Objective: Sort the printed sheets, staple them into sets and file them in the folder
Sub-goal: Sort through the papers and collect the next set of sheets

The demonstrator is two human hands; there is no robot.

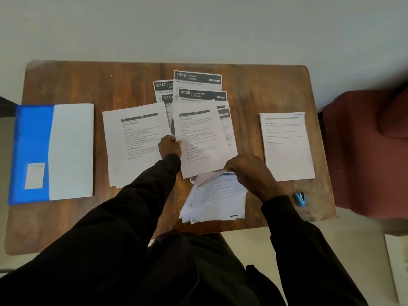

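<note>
The right hand (249, 171), wrist bent, pinches a curled bundle of sheets (218, 197) at the table's (66, 217) front edge. Beyond, the left hand (170, 146), arm stretched forward, clamps its fingers on a printed sheet's (198, 138) left edge, over the fanned pile (196, 85).

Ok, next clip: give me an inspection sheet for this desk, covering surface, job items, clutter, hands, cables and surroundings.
Surface: wooden table, worn, with paper over its middle.
Job's things: blue folder at the left end; left stack beside it; fanned sheets at the centre back; right stack lying apart; blue stapler near the front right corner.
Clutter: nothing seen.
Hands: left hand pinches the left edge of a loose sheet; right hand grips the top of a crumpled bundle at the front edge.
Cables: nothing seen.
Surroundings: pale wall behind; maroon seat at the right.
</note>
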